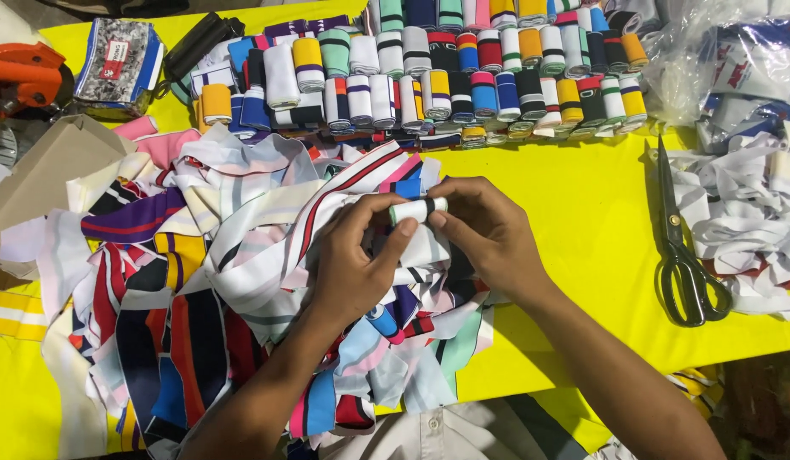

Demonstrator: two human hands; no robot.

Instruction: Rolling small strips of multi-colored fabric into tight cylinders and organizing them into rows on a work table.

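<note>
A small roll of striped ribbing (pixel 417 209), white with a dark band and a green edge, is being held above the heap of loose fabric strips (pixel 241 281), pinched between both hands. The left hand (pixel 354 264) is closing thumb and forefinger on the roll's near end, while the right hand (pixel 488 228) is gripping its far end with fingertips curled over the top. Judging by the tight cylinder and the strip trailing down into the heap, the person is winding a strip into a roll, and the winding looks nearly finished. The next move probably calls for keeping the turns tight with one hand while the tail is tucked, so the roll is not springing open. Beyond the hands, finished rolls (pixel 463 72) in many colours are standing in close rows on the yellow table (pixel 582 230). Dark-handled scissors (pixel 683 255) are lying well apart to the right, beside a pile of white scraps (pixel 744 213).
</note>
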